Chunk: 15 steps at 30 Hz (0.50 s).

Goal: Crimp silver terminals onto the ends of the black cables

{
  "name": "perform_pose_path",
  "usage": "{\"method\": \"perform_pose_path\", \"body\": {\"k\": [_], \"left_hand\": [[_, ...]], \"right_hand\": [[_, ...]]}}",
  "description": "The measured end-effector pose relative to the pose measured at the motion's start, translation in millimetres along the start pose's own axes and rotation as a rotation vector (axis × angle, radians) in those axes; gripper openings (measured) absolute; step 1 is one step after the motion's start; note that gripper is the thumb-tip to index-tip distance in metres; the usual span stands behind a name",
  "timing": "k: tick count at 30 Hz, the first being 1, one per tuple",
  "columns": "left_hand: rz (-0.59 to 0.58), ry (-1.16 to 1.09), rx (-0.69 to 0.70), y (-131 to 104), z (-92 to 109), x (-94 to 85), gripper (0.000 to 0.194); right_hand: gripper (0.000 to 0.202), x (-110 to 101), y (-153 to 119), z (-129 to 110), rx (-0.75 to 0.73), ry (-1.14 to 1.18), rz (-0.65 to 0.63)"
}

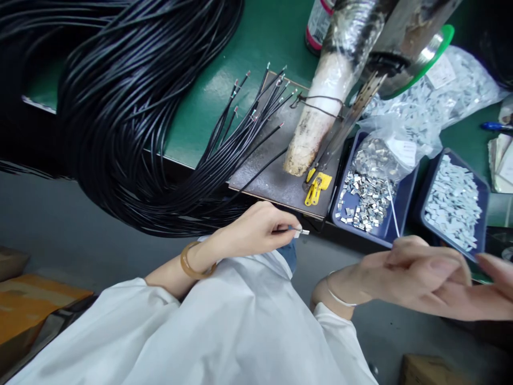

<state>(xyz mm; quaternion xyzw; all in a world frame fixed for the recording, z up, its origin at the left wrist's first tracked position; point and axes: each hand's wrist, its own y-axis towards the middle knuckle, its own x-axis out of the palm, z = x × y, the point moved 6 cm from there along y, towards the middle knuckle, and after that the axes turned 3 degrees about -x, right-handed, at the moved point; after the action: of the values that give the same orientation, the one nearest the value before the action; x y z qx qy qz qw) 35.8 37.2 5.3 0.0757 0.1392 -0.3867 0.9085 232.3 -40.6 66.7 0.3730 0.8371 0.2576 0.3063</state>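
Note:
My left hand (260, 227) is closed in a pinch in front of the bench edge. A small silvery-white piece (303, 232) sticks out from its fingertips. Farther right, my right hand (433, 275) is partly curled, with a thin pale rod (393, 208) rising from its fingers over a blue tray (404, 206) of small metal clips (366, 200). Another blue tray (428, 227) holds pale grey plastic pieces (455, 203). A thick bundle of black cables (132, 107) lies at the left, its stripped ends (276, 91) fanned toward a grey board (264, 174).
A plastic-wrapped machine arm (316, 112) slants above the board, beside a yellow clip-like part (318, 188). Bags of pale pieces (425, 101) lie behind the trays. At the back stands a can (319, 27). Cardboard boxes (36, 299) are at lower left.

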Motion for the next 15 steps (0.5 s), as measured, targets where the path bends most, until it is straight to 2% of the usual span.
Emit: {"method": "perform_pose_path", "body": {"k": [1, 2, 4, 5, 6, 7, 11, 13, 15], "left_hand": [[0.031, 0.036, 0.019, -3, -1, -3.3, 0.012], [0.123, 0.057, 0.033, -6, -2, -10.9, 0.013], [0.418, 0.119, 0.056, -11, -6, -33.9, 0.018], [0.560, 0.180, 0.067, -14, -8, -45.1, 0.020], [0.664, 0.270, 0.077, -15, -10, -53.7, 0.023], [0.712, 0.368, 0.076, -14, -12, -59.2, 0.025], [0.684, 0.609, 0.059, 2, -23, -64.7, 0.026], [0.670, 0.651, 0.073, 4, -23, -62.5, 0.028], [0.607, 0.648, 0.098, 3, -18, -56.4, 0.026]], "right_hand": [[0.028, -10, 4, -2, -0.100, -0.018, 0.133], [0.022, -16, 5, -2, -0.185, -0.049, 0.250], [0.013, 4, 14, 18, -0.077, -0.146, -0.021], [0.009, 12, 16, 29, -0.008, -0.213, -0.116], [0.009, 20, 17, 41, 0.062, -0.288, -0.218], [0.010, 26, 18, 49, 0.090, -0.354, -0.284], [0.011, 48, 26, 69, 0.102, -0.494, -0.468], [0.010, 55, 30, 73, 0.114, -0.505, -0.532], [0.011, 59, 31, 75, 0.134, -0.493, -0.592]]}}
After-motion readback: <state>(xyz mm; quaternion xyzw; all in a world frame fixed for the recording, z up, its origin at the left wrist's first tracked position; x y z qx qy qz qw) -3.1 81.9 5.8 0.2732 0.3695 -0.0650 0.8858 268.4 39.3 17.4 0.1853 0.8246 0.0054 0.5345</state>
